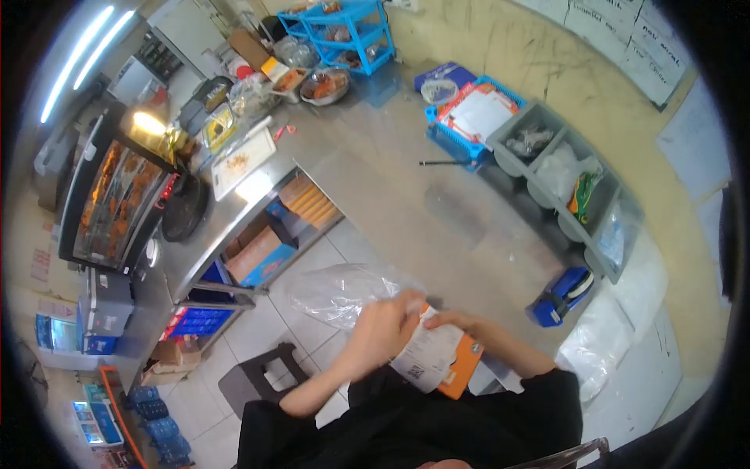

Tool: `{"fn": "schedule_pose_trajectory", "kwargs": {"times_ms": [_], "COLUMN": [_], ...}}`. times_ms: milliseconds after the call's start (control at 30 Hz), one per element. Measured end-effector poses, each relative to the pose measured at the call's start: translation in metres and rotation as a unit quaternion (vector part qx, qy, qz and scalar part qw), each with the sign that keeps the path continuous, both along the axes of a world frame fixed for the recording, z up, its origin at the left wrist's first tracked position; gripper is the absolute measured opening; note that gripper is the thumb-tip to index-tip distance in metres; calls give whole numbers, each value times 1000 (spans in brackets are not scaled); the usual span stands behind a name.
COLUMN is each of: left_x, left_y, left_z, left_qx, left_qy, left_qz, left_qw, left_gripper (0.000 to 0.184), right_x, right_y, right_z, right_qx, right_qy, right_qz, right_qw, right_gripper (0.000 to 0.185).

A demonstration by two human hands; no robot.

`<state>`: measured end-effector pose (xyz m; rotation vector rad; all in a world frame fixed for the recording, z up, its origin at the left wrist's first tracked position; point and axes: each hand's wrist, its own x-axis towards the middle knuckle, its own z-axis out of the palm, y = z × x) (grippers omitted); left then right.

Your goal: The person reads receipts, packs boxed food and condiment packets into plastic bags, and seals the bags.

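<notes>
My right hand (pixel 451 320) grips an orange cardboard box (pixel 464 369) by its upper end, its thumb over the front. A white printed receipt (pixel 426 356) with a QR code lies against the box and covers much of it. My left hand (pixel 384 327) is closed beside the box's top corner, fingers pinched together. A clear plastic bag (pixel 340 293) spreads out behind and left of that hand, its gathered end reaching the fingertips. The exact hold of the left fingers is partly hidden. Both hands are close together in front of my chest, at the steel counter's near edge.
On the steel counter (pixel 375 172) stand a blue tape dispenser (pixel 560 297), a grey divided bin (pixel 539 168) with bags and a blue basket (pixel 457 144) of papers. A pen (pixel 448 162) lies nearby. Left are a cutting board (pixel 244 160), a heated food display (pixel 117 199) and a dark stool (pixel 262 379).
</notes>
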<state>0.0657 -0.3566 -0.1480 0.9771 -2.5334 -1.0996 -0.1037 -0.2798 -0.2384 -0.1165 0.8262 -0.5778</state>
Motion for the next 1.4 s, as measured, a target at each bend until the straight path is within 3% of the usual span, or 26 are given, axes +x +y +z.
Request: {"fn": "schedule_pose_trajectory", "kwargs": {"times_ms": [67, 133, 200, 233, 267, 333, 400, 433, 500, 567, 600, 667, 733, 800, 867, 967, 1000, 1033, 1167, 1233, 1267, 1333, 1367, 1400], "left_x": [20, 37, 45, 48, 53, 51, 38, 26, 11, 0, 4, 22, 40, 50, 50, 33, 28, 19, 12, 4, -3, -16, -22, -32], "left_y": [19, 40, 43, 40, 39, 15, -12, -27, -29, -20, -14, 5, 11, 18, 15, 20, 24, 19, -9, -34, -40, -53, -52, -47], "left_z": [15, 33, 35, 29, 24, 40, 61, 64, 60, 55, 65, 100, 104, 86, 28, -73, -105, -111, -88, -56, -42, -25, -32, -43], "left_qx": [-94, -118, -138, -166, -190, -215, -216, -193, -167, -124, -125, -126, -168, -211, -266, -207, -184, -164, -52, -35, -17, 40, 49, 12], "left_qy": [-30, -53, -76, -16, 45, 57, 57, 79, 111, 149, 151, 39, 18, 1, 151, 187, 117, 48, 73, 135, 130, 153, 153, 201], "left_qz": [-25, -24, -28, 25, 80, 167, 206, 159, 109, -99, -110, -133, -162, -193, -283, -322, -312, -299, -279, -176, -175, -74, -73, -99], "left_qw": [995, 991, 987, 986, 978, 960, 953, 965, 974, 976, 974, 982, 972, 958, 909, 905, 925, 939, 956, 975, 976, 985, 984, 975], "left_gripper": [31, 34, 36, 38, 40, 37, 35, 32, 29, 27, 27, 28, 30, 32, 38, 33, 32, 30, 30, 32, 32, 32, 32, 31], "right_x": [14, 22, 26, 17, -2, -14, -24, -30, -23, -15, -18, -24, -20, 3, 20, 33, 33, 30, -4, -32, -42, -55, -51, -41], "right_y": [-3, -10, -14, -15, -10, -11, -6, -9, -7, -5, -3, 6, 11, 7, -12, -38, -42, -48, -37, -19, -4, 25, 38, 43], "right_z": [-25, -41, -46, -52, -60, -35, 6, 10, 25, 44, 38, 0, -23, -18, -2, 27, 36, 43, 50, 12, -11, -43, -50, -46], "right_qx": [-14, -26, -153, -157, -180, -205, -348, -386, -340, -269, -271, -281, -321, -288, -277, -262, -258, -252, -202, -129, -113, -135, -53, -46], "right_qy": [-17, -42, -101, -102, -100, -92, 52, 114, 93, 32, 36, 103, 106, 51, 61, 111, 135, 161, 300, 402, 408, 401, 346, 351], "right_qz": [-64, -128, -292, -294, -226, -154, -67, 10, 9, -17, -28, -130, -234, -429, -542, -650, -677, -698, -727, -669, -665, -515, -532, -529], "right_qw": [998, 991, 939, 937, 952, 962, 934, 915, 936, 962, 961, 945, 912, 855, 791, 705, 676, 651, 584, 611, 615, 746, 771, 771], "right_gripper": [54, 52, 49, 49, 54, 60, 76, 89, 87, 76, 76, 62, 50, 54, 56, 60, 61, 62, 67, 64, 64, 54, 43, 43]}}
